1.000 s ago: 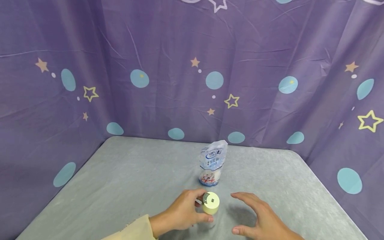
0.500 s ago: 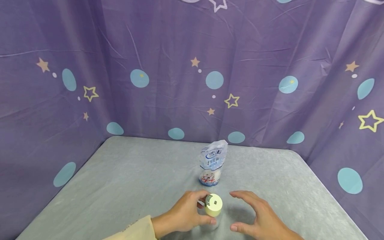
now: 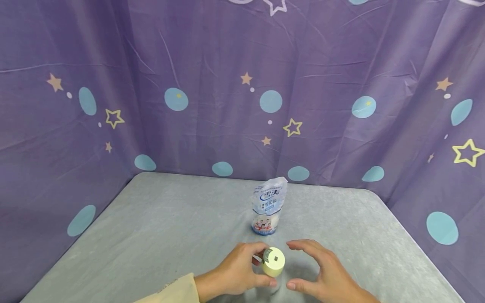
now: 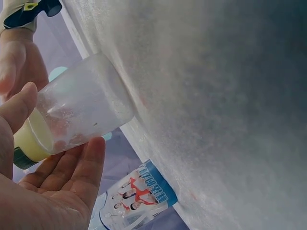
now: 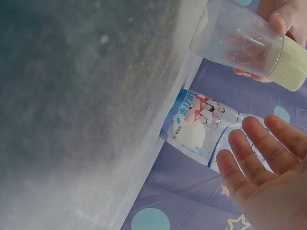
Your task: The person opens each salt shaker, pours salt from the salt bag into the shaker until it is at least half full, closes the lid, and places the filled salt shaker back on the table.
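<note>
My left hand (image 3: 236, 271) holds a clear jar (image 4: 88, 98) with a pale yellow lid (image 3: 274, 261), thumb on one side and fingers on the other. The jar stands upright, its base right at the tabletop in the left wrist view. A few specks show on its see-through wall, and nothing fills it. To the right, my right hand (image 3: 327, 271) is spread with thumb and fingers apart, close to the jar and holding nothing; its fingers (image 5: 256, 153) are straight in the right wrist view. Behind both hands, a blue and white salt bag (image 3: 267, 208) stands upright.
A grey cloth-like covering spreads over the table (image 3: 182, 219), whose rounded back corners meet a purple curtain (image 3: 227, 63) with stars and blue dots. The curtain also hangs along the left and right sides.
My left hand and the jar have shifted a little to the right and nearer to me. The right hand has moved slightly left, narrowing the gap. The salt bag has stayed put.
</note>
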`<state>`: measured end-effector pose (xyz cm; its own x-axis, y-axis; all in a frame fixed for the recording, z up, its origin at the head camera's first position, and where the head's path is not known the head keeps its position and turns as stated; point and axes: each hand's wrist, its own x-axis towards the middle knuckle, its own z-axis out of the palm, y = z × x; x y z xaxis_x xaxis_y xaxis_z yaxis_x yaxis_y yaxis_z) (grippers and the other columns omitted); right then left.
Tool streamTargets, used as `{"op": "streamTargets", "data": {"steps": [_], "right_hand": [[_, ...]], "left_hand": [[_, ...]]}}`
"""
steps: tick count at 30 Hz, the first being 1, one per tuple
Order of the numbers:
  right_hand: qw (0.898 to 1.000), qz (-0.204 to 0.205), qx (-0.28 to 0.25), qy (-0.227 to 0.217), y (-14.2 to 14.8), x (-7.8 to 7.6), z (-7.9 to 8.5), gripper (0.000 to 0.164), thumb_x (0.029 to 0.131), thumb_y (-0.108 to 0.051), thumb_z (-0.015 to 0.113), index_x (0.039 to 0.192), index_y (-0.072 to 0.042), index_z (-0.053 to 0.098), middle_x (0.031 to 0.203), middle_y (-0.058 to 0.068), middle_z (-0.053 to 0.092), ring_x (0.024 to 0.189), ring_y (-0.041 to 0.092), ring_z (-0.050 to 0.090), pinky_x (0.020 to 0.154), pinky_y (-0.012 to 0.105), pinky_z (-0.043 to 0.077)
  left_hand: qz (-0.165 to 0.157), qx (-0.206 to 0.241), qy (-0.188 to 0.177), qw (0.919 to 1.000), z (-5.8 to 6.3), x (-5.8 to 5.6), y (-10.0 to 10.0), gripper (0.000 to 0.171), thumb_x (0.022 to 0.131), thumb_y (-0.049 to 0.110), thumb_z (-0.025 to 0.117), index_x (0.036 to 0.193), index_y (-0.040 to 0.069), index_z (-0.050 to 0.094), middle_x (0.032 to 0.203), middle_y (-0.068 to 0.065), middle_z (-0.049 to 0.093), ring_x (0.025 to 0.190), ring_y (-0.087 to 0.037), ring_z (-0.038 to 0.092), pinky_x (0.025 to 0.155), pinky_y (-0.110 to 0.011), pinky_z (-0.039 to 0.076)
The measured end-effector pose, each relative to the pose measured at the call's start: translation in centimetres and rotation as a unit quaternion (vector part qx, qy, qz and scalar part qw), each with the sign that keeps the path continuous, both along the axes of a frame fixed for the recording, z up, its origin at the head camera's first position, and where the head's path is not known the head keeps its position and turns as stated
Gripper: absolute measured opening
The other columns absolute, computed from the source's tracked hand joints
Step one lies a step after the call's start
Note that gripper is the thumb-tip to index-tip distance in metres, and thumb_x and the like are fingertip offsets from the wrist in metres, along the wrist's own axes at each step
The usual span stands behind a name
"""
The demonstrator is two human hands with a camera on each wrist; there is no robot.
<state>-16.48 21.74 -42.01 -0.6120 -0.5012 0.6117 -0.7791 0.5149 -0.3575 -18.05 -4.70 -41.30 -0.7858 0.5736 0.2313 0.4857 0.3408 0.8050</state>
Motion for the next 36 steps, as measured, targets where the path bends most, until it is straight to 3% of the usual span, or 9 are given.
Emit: {"op": "streamTargets", "data": {"steps": [15, 22, 36], "right_hand": [[0.999, 0.030, -0.030, 0.004, -0.9, -0.2, 0.1, 0.072, 0.073, -0.032, 0.094, 0.136, -0.021, 0.062, 0.124, -0.011, 0.066, 0.107, 0.014, 0.066, 0.085, 0.034, 0.055], [0.998, 0.042, -0.039, 0.011, -1.5, -0.4, 0.1, 0.070, 0.074, -0.034, 0.094, 0.135, -0.020, 0.062, 0.123, -0.007, 0.068, 0.103, 0.013, 0.065, 0.087, 0.026, 0.052], [0.997, 0.059, -0.054, -0.010, -2.0, -0.5, 0.0, 0.068, 0.075, -0.033, 0.093, 0.134, -0.018, 0.063, 0.119, -0.005, 0.069, 0.099, 0.011, 0.063, 0.084, 0.032, 0.054]], "left_hand": [[-0.009, -0.003, 0.011, 0.9999, -0.1, 0.0, 0.5, 0.048, 0.074, 0.024, 0.094, 0.116, 0.015, 0.071, 0.105, 0.018, 0.068, 0.096, 0.003, 0.062, 0.080, -0.020, 0.055], [-0.010, -0.003, 0.018, 0.9998, -0.1, 0.1, 0.6, 0.048, 0.075, 0.027, 0.094, 0.115, 0.017, 0.070, 0.105, 0.018, 0.068, 0.096, 0.003, 0.062, 0.080, -0.020, 0.055], [-0.014, -0.004, 0.016, 0.9998, -0.1, 0.2, 0.9, 0.041, 0.079, 0.031, 0.092, 0.112, 0.019, 0.071, 0.101, 0.021, 0.067, 0.094, 0.003, 0.062, 0.078, -0.020, 0.055]]}}
